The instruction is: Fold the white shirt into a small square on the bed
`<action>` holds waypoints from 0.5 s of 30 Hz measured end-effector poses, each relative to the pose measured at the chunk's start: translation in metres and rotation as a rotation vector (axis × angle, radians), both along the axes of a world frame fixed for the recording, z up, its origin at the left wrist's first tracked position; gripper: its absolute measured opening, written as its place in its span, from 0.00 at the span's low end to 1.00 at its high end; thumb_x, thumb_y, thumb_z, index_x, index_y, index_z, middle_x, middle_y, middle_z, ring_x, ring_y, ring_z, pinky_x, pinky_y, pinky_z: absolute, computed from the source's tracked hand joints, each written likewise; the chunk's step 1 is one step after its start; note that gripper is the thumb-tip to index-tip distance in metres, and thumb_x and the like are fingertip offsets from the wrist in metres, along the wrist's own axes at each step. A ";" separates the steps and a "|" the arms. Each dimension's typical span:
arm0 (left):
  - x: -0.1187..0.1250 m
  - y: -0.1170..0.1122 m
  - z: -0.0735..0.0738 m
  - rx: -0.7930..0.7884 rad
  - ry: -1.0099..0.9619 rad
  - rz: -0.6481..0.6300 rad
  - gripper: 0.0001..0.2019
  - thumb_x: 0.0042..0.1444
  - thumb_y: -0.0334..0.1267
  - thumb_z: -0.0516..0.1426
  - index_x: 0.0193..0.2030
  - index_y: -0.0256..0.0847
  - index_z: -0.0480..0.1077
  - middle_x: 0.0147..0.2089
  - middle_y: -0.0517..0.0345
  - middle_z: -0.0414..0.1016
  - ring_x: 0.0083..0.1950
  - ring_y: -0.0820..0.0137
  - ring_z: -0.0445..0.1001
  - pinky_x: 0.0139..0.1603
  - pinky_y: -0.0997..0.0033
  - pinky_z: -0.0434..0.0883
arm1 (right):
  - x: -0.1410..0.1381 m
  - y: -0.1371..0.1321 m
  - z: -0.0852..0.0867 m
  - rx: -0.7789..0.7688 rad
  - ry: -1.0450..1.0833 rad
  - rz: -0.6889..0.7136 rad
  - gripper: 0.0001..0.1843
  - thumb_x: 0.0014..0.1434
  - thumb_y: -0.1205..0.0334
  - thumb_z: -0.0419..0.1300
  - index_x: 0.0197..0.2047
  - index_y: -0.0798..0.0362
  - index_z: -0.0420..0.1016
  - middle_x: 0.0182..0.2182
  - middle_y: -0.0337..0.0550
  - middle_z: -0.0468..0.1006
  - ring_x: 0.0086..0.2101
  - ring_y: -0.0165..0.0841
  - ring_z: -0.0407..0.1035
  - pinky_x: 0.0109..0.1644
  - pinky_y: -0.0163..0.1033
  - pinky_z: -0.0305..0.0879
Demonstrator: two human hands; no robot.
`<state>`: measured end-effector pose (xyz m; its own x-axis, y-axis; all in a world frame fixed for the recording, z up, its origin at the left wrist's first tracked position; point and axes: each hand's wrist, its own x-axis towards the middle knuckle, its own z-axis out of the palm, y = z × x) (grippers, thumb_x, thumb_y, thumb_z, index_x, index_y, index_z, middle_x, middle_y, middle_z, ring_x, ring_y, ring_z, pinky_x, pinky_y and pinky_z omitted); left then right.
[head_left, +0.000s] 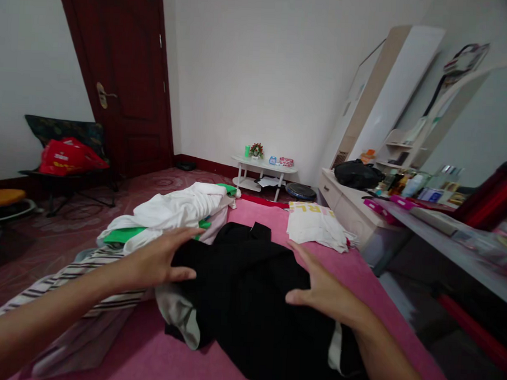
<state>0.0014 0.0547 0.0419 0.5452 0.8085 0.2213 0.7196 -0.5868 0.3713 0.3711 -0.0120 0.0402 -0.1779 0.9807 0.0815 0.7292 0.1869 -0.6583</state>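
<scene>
A black garment (249, 290) with grey-white patches near its sides lies spread on the pink bed cover (261, 215). Over its left part is my left hand (166, 259), thumb and fingers apart. My right hand (316, 285) hovers at or rests on the right part, its thumb also away from the fingers. Whether either hand touches the cloth is hard to tell. To the left lies a heap with a white garment (177, 209), green cloth (123, 235) and a striped garment (82, 275). A folded white shirt (315, 223) with yellow lettering sits beyond my right hand.
Along the right stand a dresser (345, 197) crowded with bottles and a grey table (428, 231) bearing a red object (492, 192). A small white table (265, 165) is against the far wall. At left, a folding chair (65, 127) holds a red bag (72, 157).
</scene>
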 end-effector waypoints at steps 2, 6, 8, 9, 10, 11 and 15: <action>0.009 -0.004 -0.026 -0.063 0.154 -0.140 0.50 0.42 0.51 0.66 0.70 0.48 0.46 0.68 0.45 0.55 0.66 0.50 0.57 0.65 0.50 0.56 | -0.003 0.002 -0.023 -0.145 -0.195 0.087 0.63 0.36 0.56 0.71 0.70 0.46 0.43 0.70 0.51 0.40 0.68 0.46 0.34 0.68 0.55 0.38; 0.029 -0.013 -0.056 -0.086 0.399 -0.220 0.63 0.31 0.51 0.70 0.71 0.51 0.37 0.68 0.41 0.53 0.66 0.44 0.56 0.64 0.43 0.52 | 0.003 0.005 -0.056 -0.302 -0.459 0.056 0.71 0.28 0.53 0.74 0.71 0.42 0.39 0.70 0.52 0.28 0.67 0.52 0.20 0.66 0.64 0.31; 0.038 -0.015 -0.056 -0.064 0.443 -0.198 0.62 0.32 0.48 0.69 0.71 0.50 0.36 0.66 0.41 0.55 0.64 0.45 0.59 0.62 0.46 0.57 | 0.010 0.009 -0.062 -0.340 -0.468 0.001 0.73 0.27 0.53 0.74 0.71 0.44 0.37 0.70 0.55 0.27 0.67 0.54 0.21 0.65 0.64 0.35; 0.041 -0.015 -0.053 -0.050 0.452 -0.184 0.61 0.34 0.45 0.68 0.71 0.49 0.37 0.64 0.41 0.57 0.62 0.46 0.61 0.61 0.48 0.59 | 0.014 0.010 -0.063 -0.360 -0.453 -0.009 0.73 0.27 0.53 0.74 0.71 0.45 0.36 0.70 0.57 0.28 0.67 0.54 0.24 0.66 0.62 0.37; 0.044 -0.014 -0.051 -0.037 0.461 -0.168 0.59 0.35 0.43 0.67 0.71 0.47 0.38 0.62 0.40 0.60 0.59 0.48 0.63 0.59 0.49 0.61 | 0.016 0.012 -0.062 -0.374 -0.437 -0.004 0.74 0.27 0.54 0.74 0.71 0.46 0.36 0.70 0.58 0.31 0.67 0.53 0.27 0.66 0.59 0.40; 0.046 -0.012 -0.048 -0.026 0.472 -0.150 0.56 0.36 0.40 0.66 0.71 0.44 0.40 0.59 0.40 0.62 0.57 0.49 0.66 0.58 0.50 0.62 | 0.017 0.013 -0.060 -0.378 -0.427 0.011 0.73 0.27 0.55 0.74 0.71 0.47 0.36 0.70 0.59 0.35 0.67 0.53 0.31 0.66 0.56 0.42; 0.051 -0.006 -0.049 -0.024 0.497 -0.103 0.45 0.38 0.29 0.60 0.67 0.35 0.50 0.49 0.42 0.72 0.49 0.54 0.72 0.50 0.59 0.69 | 0.005 0.013 -0.047 -0.346 -0.483 0.041 0.73 0.26 0.62 0.73 0.71 0.43 0.38 0.64 0.55 0.54 0.63 0.52 0.48 0.64 0.53 0.48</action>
<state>0.0523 0.0491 -0.0069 0.6570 0.7468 -0.1034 0.7517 -0.6594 0.0131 0.3765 0.0012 -0.0063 -0.1536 0.9272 -0.3418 0.9581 0.0551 -0.2811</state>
